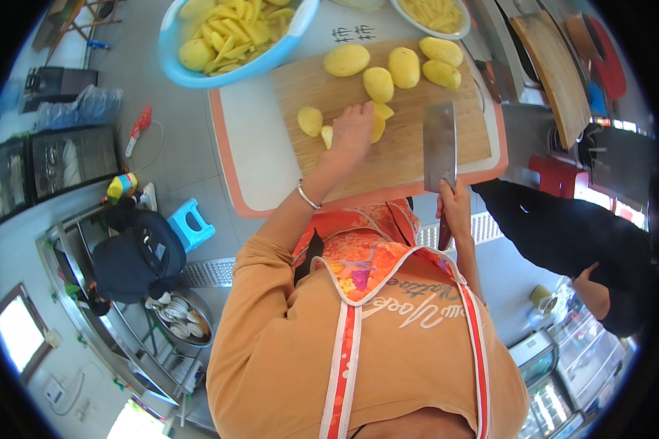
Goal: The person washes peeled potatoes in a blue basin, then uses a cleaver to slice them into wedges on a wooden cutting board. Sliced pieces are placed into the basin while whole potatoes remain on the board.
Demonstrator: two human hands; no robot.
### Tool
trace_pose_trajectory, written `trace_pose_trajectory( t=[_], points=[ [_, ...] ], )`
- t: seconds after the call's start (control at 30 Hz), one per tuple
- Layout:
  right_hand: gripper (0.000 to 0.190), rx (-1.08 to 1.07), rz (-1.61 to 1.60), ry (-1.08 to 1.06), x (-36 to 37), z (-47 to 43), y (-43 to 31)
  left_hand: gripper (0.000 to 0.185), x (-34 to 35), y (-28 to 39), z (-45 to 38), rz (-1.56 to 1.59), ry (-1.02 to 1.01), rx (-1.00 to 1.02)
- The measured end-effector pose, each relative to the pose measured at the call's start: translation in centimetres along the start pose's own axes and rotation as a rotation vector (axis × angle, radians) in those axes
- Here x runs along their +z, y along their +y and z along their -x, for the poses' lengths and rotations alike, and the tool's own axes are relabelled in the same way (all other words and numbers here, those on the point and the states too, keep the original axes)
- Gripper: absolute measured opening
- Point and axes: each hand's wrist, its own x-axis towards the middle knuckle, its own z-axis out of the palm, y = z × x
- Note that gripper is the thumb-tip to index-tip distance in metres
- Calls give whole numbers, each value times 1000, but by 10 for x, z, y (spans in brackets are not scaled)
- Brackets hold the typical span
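Note:
My left hand reaches over the wooden cutting board, its fingers at some cut potato pieces; whether it grips one is hidden. Just left of it lie a potato half and a small piece. With my right hand I hold a cleaver by its handle, the blade over the board's right side. Beyond my left hand several peeled whole potatoes lie on the board. A blue-rimmed basin at the upper left holds potato slices and whole potatoes.
A white bowl of potato strips stands at the table's far side. A knife lies at the right edge. One person in black stands at the right; another is at the left, near a blue stool and a tub of dishes.

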Motion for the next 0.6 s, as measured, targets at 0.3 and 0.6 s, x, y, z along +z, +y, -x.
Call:
trace_pose_trajectory(
  t=[0.3,0.6],
  points=[
    [24,13,43,1,-3,19,19,35,35,20,40,134,151,462],
    [18,-209,469,-73,3,40,20,28,39,16,86,396,225,138]
  ],
)
